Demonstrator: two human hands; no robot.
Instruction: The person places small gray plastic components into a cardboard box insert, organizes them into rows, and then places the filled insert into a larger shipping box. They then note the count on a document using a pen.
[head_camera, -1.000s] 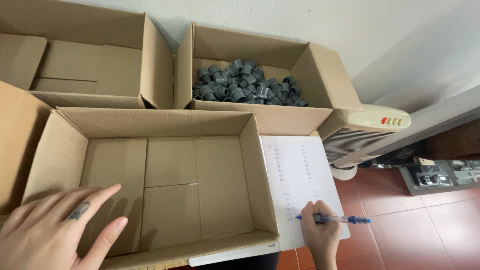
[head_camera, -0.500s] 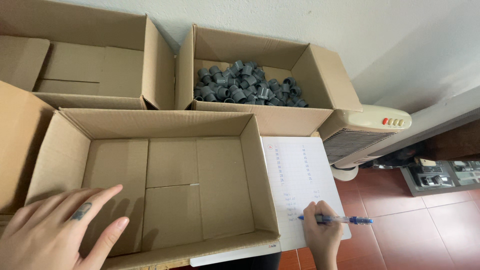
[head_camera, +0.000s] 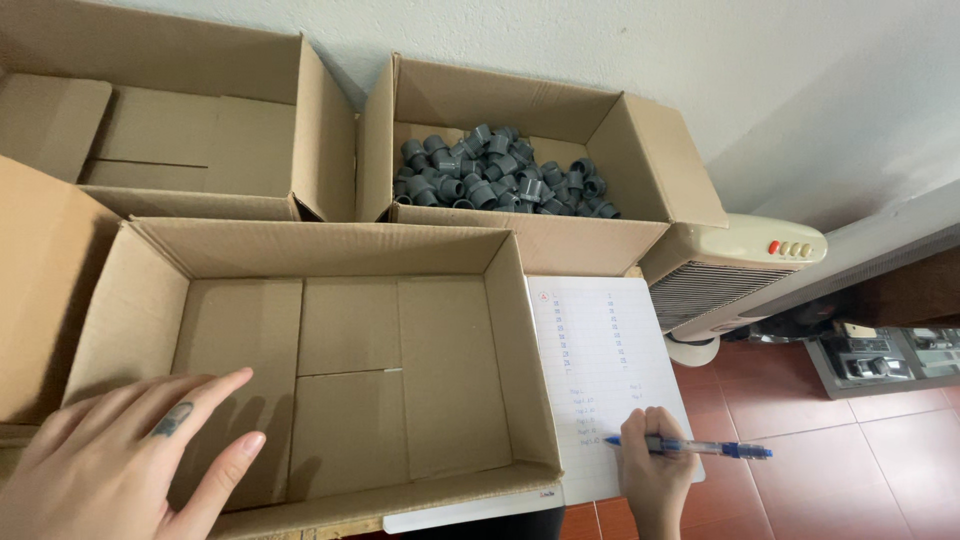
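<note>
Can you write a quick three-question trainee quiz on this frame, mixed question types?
1. True or false: the right hand holds a blue pen with its tip on the lined sheet.
2. Which box holds the grey pipe fittings? A) the near box B) the far right box C) the far left box
3. What does the left hand rest on?

Key: 1 true. 2 B. 3 The near box's front left edge, fingers spread, holding nothing.
</note>
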